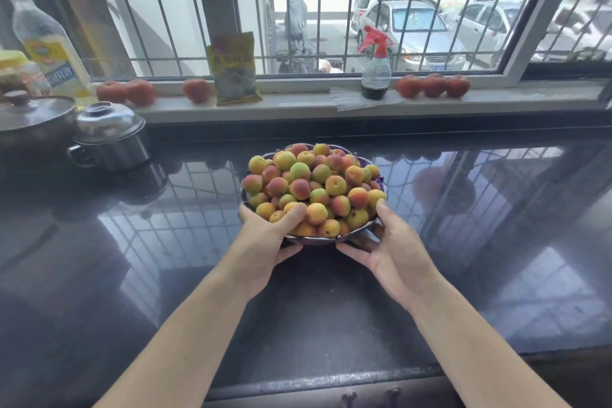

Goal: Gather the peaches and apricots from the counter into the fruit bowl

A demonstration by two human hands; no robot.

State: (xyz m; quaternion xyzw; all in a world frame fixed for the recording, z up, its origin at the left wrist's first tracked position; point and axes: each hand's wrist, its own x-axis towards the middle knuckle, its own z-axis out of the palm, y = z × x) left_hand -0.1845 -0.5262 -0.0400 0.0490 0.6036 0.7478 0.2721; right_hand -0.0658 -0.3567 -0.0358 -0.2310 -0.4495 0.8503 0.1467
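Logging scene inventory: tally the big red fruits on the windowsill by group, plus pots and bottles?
Red fruits left of the yellow bag: 3
Red fruits right of the spray bottle: 3
Lidded metal pots: 2
Bottles: 2, the spray bottle and an oil bottle
Total: 10

Fruit bowl (351,235), pots (109,142) on counter (331,308)

One fruit bowl (364,230), heaped with several dozen apricots (314,185), sits between two hands, left (265,242) and right (394,252). Beyond the grip: six peaches (433,85) on the sill, two lidded pots (109,139), one spray bottle (376,69).
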